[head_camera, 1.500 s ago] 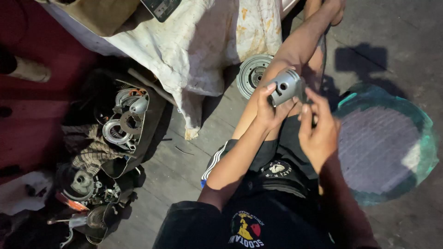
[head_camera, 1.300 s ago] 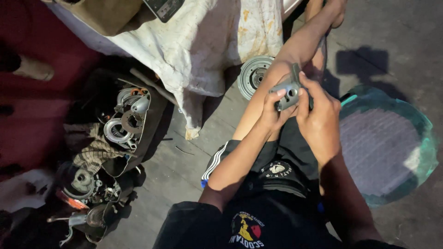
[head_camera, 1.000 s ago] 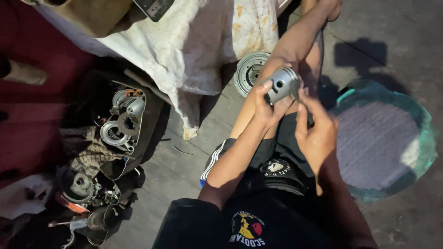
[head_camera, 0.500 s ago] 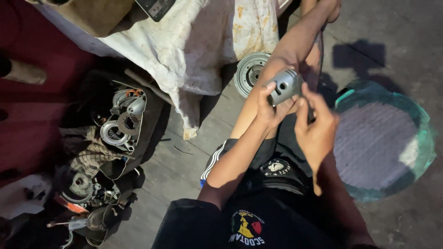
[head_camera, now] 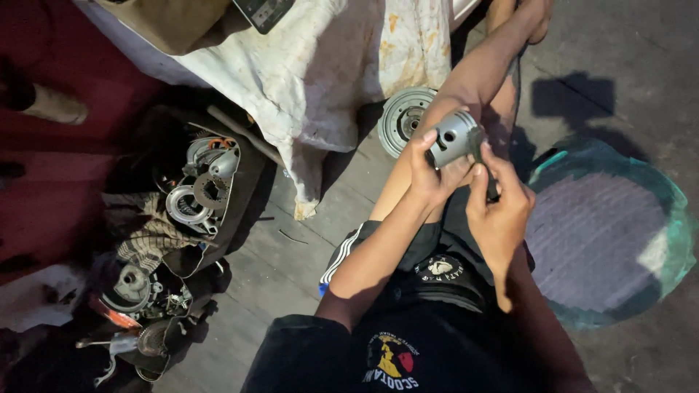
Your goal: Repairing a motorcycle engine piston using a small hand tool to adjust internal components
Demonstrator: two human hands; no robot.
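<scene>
Head view: a person seated on a grey concrete floor (head_camera: 291,269), legs stretched forward, holds a small metal piston (head_camera: 453,138) above the knees. The left hand (head_camera: 431,171) is closed around the piston, thumb and fingers curled on its smooth, dull-silver cylindrical wall, which shows ring grooves near the crown and 1 round pin hole in its side. The right hand (head_camera: 499,211) is pressed close against the piston's right edge, fingers pinched on a thin dark tool (head_camera: 484,156); what kind of tool cannot be told.

Just beyond the piston, on the floor beside the person's leg, lies a round ribbed metal disc (head_camera: 402,120) with a hollow hub. A stained, crumpled off-white cloth (head_camera: 328,65) hangs over the edge of a surface behind it. To the right rests a wide round teal basin (head_camera: 681,240), its rim glossy and its inside a dull violet-grey. At left, well apart from the hands, a dark tray (head_camera: 247,182) holds greasy engine parts (head_camera: 196,189): circular cast housings, gears and a striped rag. The person wears black shorts with white side stripes and a black shirt.
</scene>
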